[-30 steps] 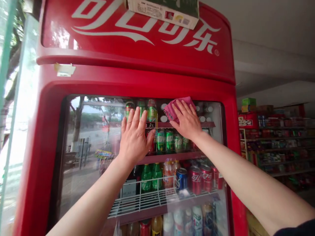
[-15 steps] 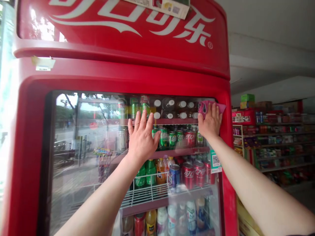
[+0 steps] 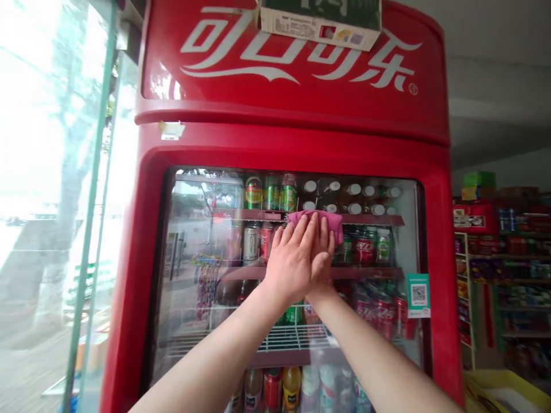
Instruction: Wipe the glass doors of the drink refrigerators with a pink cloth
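A red drinks fridge [image 3: 293,140] with a glass door stands in front of me. My right hand [image 3: 323,238] holds a pink cloth [image 3: 334,223] flat against the upper middle of the glass. Partly covering it, my left hand [image 3: 293,258] lies open with fingers stretched out, its fingertips near the cloth's left part. The two hands overlap, so part of the right hand is hidden. Behind the glass are cans [image 3: 253,192], white-capped bottles [image 3: 353,189] and wire shelves [image 3: 286,337].
A carton [image 3: 321,26] sits on top at the fridge's front. A QR code sticker [image 3: 419,295] is on the right of the door. Stocked store shelves [image 3: 516,258] stand to the right, with a yellow box [image 3: 499,390] below. A glass panel [image 3: 92,229] is at the left.
My right hand has slid the cloth left from the glass's upper right corner to the middle. It now meets and overlaps my left hand. The view has turned left.
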### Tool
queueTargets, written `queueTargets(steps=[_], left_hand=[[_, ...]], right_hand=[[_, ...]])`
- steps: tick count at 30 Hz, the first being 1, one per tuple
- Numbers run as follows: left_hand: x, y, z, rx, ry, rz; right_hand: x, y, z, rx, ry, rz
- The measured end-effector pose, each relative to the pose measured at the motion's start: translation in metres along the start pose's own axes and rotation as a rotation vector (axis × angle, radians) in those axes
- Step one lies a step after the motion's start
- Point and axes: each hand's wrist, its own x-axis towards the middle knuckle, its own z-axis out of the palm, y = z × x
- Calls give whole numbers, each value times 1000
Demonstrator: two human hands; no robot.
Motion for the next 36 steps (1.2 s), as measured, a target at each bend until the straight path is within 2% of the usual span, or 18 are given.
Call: queueTargets(steps=[2, 5, 8, 11, 14, 19, 22, 26, 30, 36], left_hand=[[-15, -14, -6, 79, 39, -106], [-42, -46, -19, 176, 53, -197], [-64, -84, -39, 218, 12, -218], [-72, -118, -63, 250, -26, -219], [-66, -144, -88, 294, -44, -232], [-44, -181, -126, 382, -23, -202], [-28, -204, -145, 476, 19, -146], [-4, -228, -167, 571, 70, -40], [8, -239, -173, 543, 25, -20], [-11, -251, -152, 477, 34, -65]], right_hand=[[-6, -29, 3, 45, 5, -67], [-8, -64, -1, 130, -41, -184], [-3, -87, -7, 266, -108, -306], [13, -104, -8, 401, -152, -385], [41, -121, -5, 444, -225, -472], [102, -153, -6, 316, -295, -624], [135, -175, -11, 208, -246, -707], [164, -207, -13, 116, -161, -718], [172, -219, 0, 178, -158, -709], [148, -205, 34, 378, -162, -638]])
